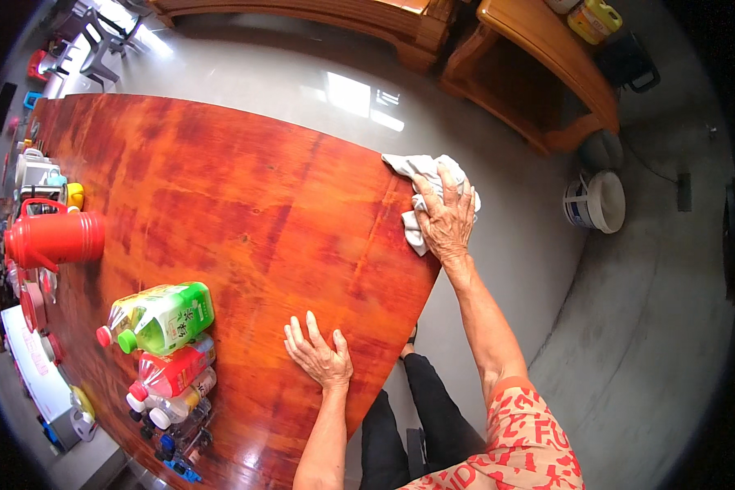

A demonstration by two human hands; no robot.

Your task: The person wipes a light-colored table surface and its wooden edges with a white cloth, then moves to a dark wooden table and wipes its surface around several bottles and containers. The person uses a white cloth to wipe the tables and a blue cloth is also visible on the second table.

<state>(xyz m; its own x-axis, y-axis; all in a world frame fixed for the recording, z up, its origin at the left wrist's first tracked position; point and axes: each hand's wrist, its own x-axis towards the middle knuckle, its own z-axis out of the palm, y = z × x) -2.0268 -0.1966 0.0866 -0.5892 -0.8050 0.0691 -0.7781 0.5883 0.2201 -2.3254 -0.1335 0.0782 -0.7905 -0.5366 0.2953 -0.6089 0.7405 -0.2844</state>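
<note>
A white cloth [420, 167] lies bunched over the far right corner of the reddish-brown wooden table [245, 188]. My right hand [447, 214] presses down on it, fingers curled over the folds, and part of the cloth hangs past the table's edge. My left hand [320, 353] rests near the table's right edge, fingers spread and nothing in it. To its left stand several drink bottles, among them a green-labelled bottle [175, 314] and a red-labelled bottle [175, 369].
A red thermos jug [57, 237] stands at the table's left side. Beyond the table are a wooden bench [302, 12] and a wooden side table [547, 49]. A white bucket [606, 202] sits on the floor at the right, near the wall. Grey chairs [102, 49] stand far left.
</note>
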